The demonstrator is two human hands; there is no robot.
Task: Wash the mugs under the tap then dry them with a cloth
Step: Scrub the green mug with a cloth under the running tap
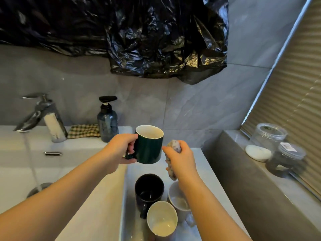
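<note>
Now the left hand (119, 150) grips the green mug (149, 145) by its handle; the right hand (180, 158), just right, clutches a cloth (174, 145).

Dim, soft, fisheye-warped; window-edge glow right.

Green mug (149, 148) w/ white inside, checked cloth (84, 130)

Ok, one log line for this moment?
stage: drying | left hand: holds green mug by handle, upright | right hand: grips cloth beside mug | tap: running | three mugs on counter
</note>
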